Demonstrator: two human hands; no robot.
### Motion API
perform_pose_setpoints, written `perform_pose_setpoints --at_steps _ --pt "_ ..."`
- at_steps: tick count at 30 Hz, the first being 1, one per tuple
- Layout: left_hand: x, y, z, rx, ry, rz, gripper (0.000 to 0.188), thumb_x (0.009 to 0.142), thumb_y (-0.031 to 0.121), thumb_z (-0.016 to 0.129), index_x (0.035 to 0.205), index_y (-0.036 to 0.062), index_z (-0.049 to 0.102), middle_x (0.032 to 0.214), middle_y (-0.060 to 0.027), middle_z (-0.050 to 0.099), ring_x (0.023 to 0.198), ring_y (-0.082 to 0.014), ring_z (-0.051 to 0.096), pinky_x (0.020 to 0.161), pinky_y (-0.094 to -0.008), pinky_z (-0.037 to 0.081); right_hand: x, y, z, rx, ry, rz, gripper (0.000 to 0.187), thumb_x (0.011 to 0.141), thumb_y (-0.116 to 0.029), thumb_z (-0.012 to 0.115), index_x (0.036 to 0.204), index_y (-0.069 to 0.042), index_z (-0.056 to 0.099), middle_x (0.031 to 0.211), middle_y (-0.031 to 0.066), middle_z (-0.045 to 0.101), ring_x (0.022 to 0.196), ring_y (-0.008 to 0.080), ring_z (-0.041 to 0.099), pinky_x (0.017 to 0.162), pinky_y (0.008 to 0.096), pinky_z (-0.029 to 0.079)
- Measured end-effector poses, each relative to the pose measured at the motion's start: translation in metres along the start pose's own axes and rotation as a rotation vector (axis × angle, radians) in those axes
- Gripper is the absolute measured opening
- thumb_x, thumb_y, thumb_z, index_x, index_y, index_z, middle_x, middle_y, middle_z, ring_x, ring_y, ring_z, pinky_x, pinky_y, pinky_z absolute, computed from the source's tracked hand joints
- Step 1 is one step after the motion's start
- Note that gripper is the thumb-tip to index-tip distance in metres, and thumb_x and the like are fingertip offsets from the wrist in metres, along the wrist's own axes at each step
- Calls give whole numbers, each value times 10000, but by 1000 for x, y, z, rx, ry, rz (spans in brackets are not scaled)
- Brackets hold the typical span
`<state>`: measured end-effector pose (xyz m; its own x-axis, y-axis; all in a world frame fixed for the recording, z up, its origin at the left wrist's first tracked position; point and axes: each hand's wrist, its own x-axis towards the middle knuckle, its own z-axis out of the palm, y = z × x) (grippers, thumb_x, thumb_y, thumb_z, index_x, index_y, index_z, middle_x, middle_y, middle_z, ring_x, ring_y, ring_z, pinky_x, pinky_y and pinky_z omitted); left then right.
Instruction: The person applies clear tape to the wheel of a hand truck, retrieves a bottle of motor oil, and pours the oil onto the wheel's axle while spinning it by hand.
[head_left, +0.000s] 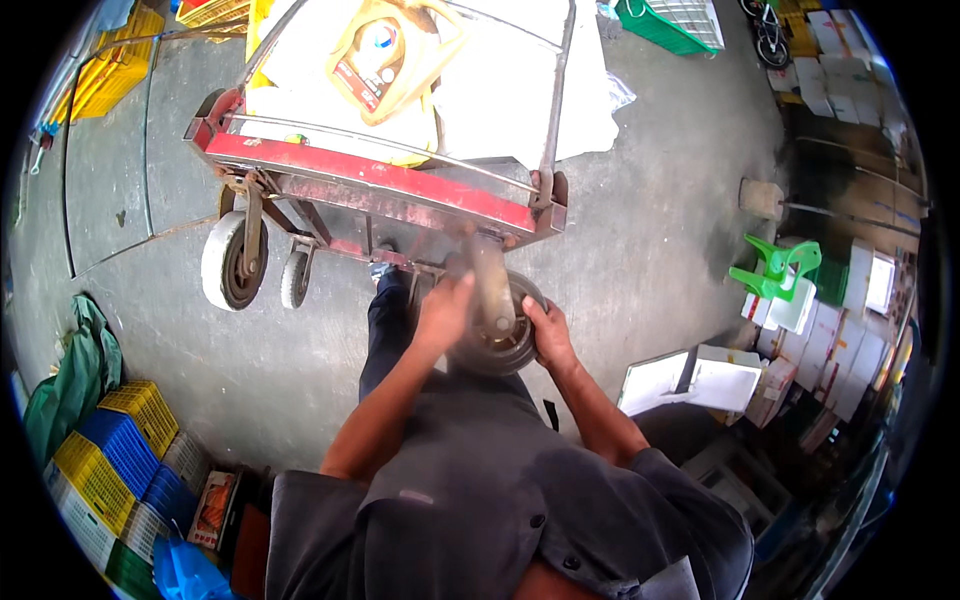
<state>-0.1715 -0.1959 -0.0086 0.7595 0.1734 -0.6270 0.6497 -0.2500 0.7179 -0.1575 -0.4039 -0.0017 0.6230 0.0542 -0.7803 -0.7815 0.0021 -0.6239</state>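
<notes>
A red metal trolley (370, 178) stands in front of me, its underside and wheels facing me. At its near right corner hangs a caster wheel (495, 352) with a dark tyre, set in a worn metal fork (492, 285). My right hand (550, 335) grips the tyre's right side, thumb on the rim. Left of the fork, my left hand (446, 312) is closed, fingers curled and slightly blurred. Whatever it holds is hidden, though something dark shows just above it. A white-tyred caster wheel (235, 260) is at the trolley's left corner, with a smaller wheel (295, 278) beside it.
A yellow-brown oil jug (385, 60) lies on the trolley among white sheeting. Stacked yellow and blue crates (120, 450) stand at the lower left, near a green cloth (75, 370). On the right are a green plastic stool (775, 265) and white boxes (725, 380).
</notes>
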Motion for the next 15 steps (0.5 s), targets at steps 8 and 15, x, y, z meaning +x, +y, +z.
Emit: perform_pose_setpoints --at_steps 8,15 --pt "-6 7 -7 -43 39 100 554 992 437 428 1025 -77 631 945 -319 633 962 -472 610 831 -471 468 10 10 -7 -1 -46 8 718 864 -405 714 1259 145 476 1101 193 641 950 205 631 814 322 525" --pt "-5 -5 -2 -60 26 -3 547 1002 433 409 1040 -67 627 964 -315 633 968 -488 592 836 -470 461 -6 -6 4 9 -26 80 660 858 -343 735 1260 129 509 1104 177 646 963 209 630 824 329 525"
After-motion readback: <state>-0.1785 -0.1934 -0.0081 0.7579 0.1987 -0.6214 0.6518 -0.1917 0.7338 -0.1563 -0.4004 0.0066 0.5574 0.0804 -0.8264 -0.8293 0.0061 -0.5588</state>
